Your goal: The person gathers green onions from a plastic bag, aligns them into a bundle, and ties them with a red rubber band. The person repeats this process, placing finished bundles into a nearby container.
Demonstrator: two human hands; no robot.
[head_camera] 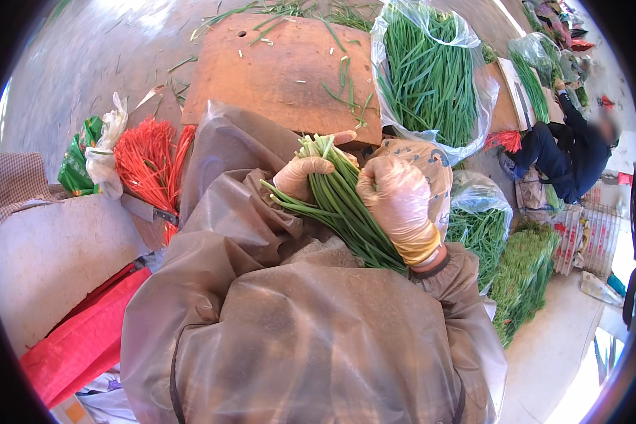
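Note:
A bunch of garlic chives (344,206) lies over my lap, its pale cut ends pointing away from me and its green leaves towards my body. My left hand (301,174), in a thin translucent glove, is wrapped around the bunch near the cut ends, thumb on top and a fingertip showing beyond. Against the right side of the bunch sits my gloved right hand (400,199), fingers curled inward; whether anything is pinched in them is hidden. A few leaves stick out of the bunch to the left, below my left thumb.
Ahead lies a wooden board (281,74) with chive scraps. An open plastic bag of chives (429,74) stands right of it. On the left are red plastic ties (148,164) and a knife (151,211). A person (567,143) sits at the far right, near more greens (524,275).

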